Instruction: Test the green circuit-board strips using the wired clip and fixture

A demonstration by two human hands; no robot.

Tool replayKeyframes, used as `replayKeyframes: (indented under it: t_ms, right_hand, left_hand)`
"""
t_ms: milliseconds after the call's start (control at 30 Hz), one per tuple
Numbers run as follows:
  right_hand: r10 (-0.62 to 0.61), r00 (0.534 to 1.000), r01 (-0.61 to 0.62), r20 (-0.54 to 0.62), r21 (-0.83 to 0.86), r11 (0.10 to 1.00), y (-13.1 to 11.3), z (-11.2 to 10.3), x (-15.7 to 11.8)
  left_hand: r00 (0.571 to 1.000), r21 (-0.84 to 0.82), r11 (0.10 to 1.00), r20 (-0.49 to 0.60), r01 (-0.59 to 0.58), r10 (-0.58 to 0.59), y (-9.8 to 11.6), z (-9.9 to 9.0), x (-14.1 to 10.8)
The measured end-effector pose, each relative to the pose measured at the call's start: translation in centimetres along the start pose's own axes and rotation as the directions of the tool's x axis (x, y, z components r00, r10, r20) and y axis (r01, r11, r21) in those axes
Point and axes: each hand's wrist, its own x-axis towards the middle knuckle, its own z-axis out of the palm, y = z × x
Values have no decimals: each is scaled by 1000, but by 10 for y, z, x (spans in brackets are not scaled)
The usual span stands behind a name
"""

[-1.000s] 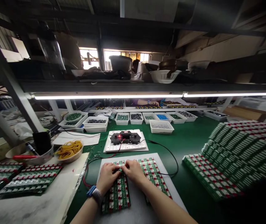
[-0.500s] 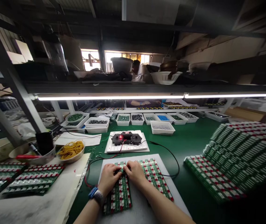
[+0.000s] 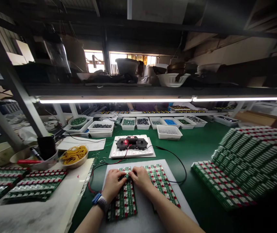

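green workbench before me: my left hand and right hand meet on stacked circuit boards; any pinch, i cannot tell.

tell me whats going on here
A person's left hand and right hand meet on green circuit boards lying on a white sheet; whatever the fingers touch is too small to tell. Just beyond, a black device with a lit red display sits on a white tray, with wires running from it. Stacked boards lie to the right, and white trays of small parts line the bench's far side.
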Motion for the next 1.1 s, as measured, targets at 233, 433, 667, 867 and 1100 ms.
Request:
replayKeyframes:
  t_ms: [233,433,667,867,1100]
  right_hand:
    - [-4,996,-2,91,60,998,3,-6,8]
    - [1,996,-7,88,66,998,3,-4,8]
    - [-61,998,60,12,110,992,4,-6,2]
    - [-23,999,18,28,171,985,2,-6,20]
    - [-24,1000,23,5,155,988,6,1,21]
  left_hand:
    - [998,82,997,65,6,-11,4,-4,4]
    - [995,219,976,98,-11,-11,17,-10,5]
    - [995,240,967,-35,-83,94,20,-9,-5]
    - [998,203,977,-15,-59,63,12,-13,13]
    - [998,149,987,-10,-66,68,3,-6,17]
